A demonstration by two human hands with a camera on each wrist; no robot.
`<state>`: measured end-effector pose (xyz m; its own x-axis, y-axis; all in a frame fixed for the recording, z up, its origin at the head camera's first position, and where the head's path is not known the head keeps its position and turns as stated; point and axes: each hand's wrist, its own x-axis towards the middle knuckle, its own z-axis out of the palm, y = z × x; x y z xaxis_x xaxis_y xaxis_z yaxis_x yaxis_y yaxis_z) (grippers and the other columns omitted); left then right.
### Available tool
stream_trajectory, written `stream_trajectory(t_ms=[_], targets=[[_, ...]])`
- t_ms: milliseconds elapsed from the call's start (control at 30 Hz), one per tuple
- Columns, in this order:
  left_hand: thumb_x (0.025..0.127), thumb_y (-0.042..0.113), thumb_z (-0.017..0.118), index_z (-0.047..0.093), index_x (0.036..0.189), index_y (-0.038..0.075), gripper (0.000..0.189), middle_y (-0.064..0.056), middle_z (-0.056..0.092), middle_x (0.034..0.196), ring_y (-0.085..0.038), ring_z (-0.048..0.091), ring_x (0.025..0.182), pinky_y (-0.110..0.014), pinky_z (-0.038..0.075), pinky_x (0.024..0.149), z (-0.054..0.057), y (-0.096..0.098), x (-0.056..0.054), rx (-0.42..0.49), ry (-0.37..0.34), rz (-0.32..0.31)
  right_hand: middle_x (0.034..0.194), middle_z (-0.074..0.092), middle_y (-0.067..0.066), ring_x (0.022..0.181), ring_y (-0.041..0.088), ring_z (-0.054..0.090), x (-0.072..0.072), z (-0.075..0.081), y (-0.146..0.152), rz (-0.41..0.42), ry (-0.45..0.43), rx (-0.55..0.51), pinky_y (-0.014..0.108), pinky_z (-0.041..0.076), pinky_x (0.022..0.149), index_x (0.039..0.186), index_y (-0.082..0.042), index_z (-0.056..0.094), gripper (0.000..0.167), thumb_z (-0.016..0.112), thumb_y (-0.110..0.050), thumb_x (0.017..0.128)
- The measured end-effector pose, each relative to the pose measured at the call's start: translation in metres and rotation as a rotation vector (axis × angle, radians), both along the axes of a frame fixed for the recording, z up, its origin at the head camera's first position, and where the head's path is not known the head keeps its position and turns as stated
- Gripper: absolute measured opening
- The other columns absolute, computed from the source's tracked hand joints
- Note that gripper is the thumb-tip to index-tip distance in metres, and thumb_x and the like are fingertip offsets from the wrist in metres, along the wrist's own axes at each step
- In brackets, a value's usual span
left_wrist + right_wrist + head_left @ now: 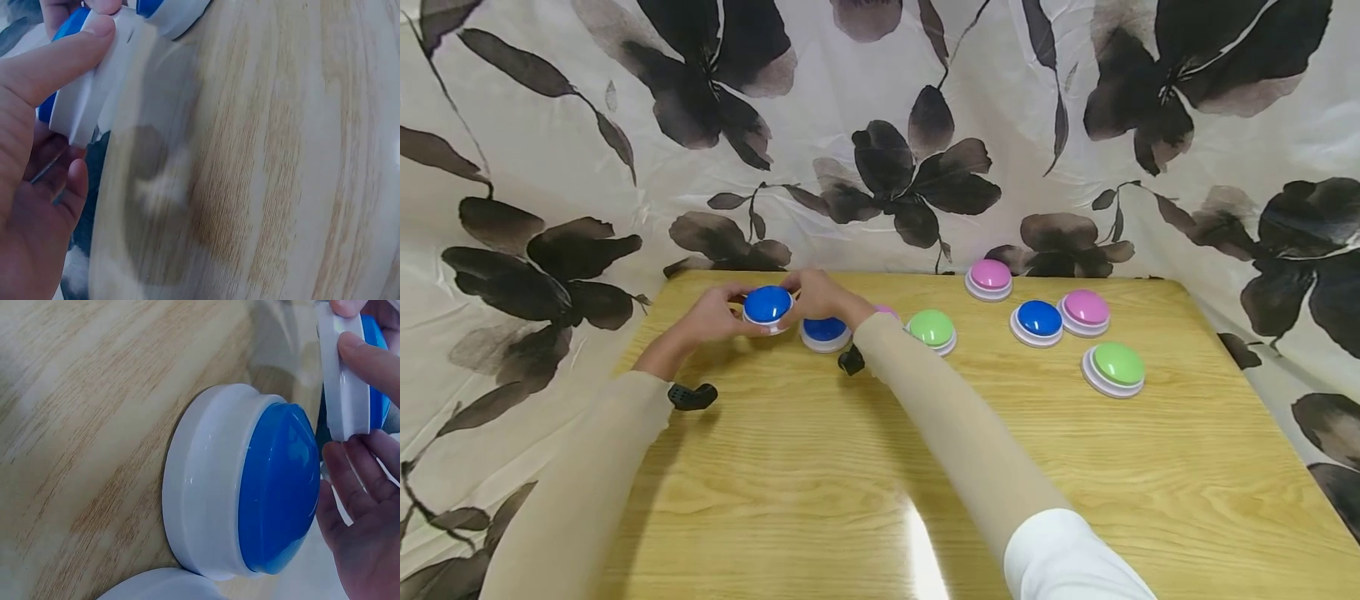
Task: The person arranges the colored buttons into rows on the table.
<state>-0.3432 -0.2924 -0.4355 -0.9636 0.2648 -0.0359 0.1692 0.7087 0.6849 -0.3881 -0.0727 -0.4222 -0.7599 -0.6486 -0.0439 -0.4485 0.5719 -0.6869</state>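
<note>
Both hands grip a blue-domed push button with a white base, raised over the table's far left part. My left hand holds its left side, thumb along the white rim in the left wrist view. From the right, my right hand pinches the same rim, thumb and fingers on the white base. Just under the right hand a second blue button rests on the table; it fills the middle of the right wrist view, dome facing right.
Right of the hands stand a green button and a pink one partly hidden by the forearm. Farther right are pink buttons, a blue button and a green button. A flowered cloth hangs behind the wooden table.
</note>
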Motion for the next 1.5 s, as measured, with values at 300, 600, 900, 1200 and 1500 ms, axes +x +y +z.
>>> stream_trajectory(t_ms=[300,600,900,1200,1500], targets=[[0.071,0.041,0.086,0.046,0.138,-0.005,0.09,-0.023,0.05,0.133,-0.039,0.047,0.119,-0.053,0.042,0.097,-0.018,-0.002,0.005,-0.056,-0.049,-0.02,0.125,0.061,0.004,0.111,0.018,0.055,0.01,-0.023,-0.003,-0.031,-0.009,0.032,0.03,0.046,0.092,0.131,-0.008,0.059,0.07,0.085,-0.036,0.073],[0.071,0.04,0.086,0.046,0.139,-0.004,0.09,-0.023,0.05,0.134,-0.038,0.047,0.118,-0.053,0.042,0.097,-0.018,0.001,0.0,-0.046,-0.052,-0.018,0.126,0.061,0.004,0.112,0.018,0.054,0.009,-0.018,-0.001,-0.07,-0.023,0.054,0.033,0.045,0.094,0.133,-0.008,0.058,0.071,0.085,-0.037,0.074],[0.07,0.041,0.087,0.046,0.137,-0.007,0.092,-0.025,0.051,0.132,-0.038,0.047,0.117,-0.054,0.038,0.102,-0.022,0.003,-0.003,-0.043,-0.061,-0.001,0.125,0.062,0.004,0.111,0.017,0.055,0.005,-0.023,-0.001,-0.085,-0.013,0.057,0.031,0.045,0.094,0.13,-0.008,0.061,0.067,0.085,-0.036,0.074],[0.071,0.039,0.087,0.045,0.139,-0.005,0.092,-0.025,0.048,0.137,-0.04,0.046,0.122,-0.054,0.037,0.104,-0.027,0.001,-0.005,-0.016,-0.077,0.007,0.123,0.063,0.002,0.11,0.016,0.056,0.006,-0.024,-0.002,-0.09,-0.001,0.06,0.032,0.046,0.092,0.129,-0.01,0.062,0.065,0.085,-0.036,0.074],[0.071,0.038,0.087,0.042,0.14,-0.006,0.094,-0.026,0.045,0.139,-0.042,0.044,0.125,-0.053,0.036,0.105,-0.029,-0.001,-0.005,0.002,-0.108,0.026,0.122,0.063,0.001,0.109,0.015,0.056,0.007,-0.027,-0.003,-0.098,-0.001,0.054,0.032,0.046,0.092,0.129,-0.011,0.062,0.065,0.085,-0.037,0.074]])
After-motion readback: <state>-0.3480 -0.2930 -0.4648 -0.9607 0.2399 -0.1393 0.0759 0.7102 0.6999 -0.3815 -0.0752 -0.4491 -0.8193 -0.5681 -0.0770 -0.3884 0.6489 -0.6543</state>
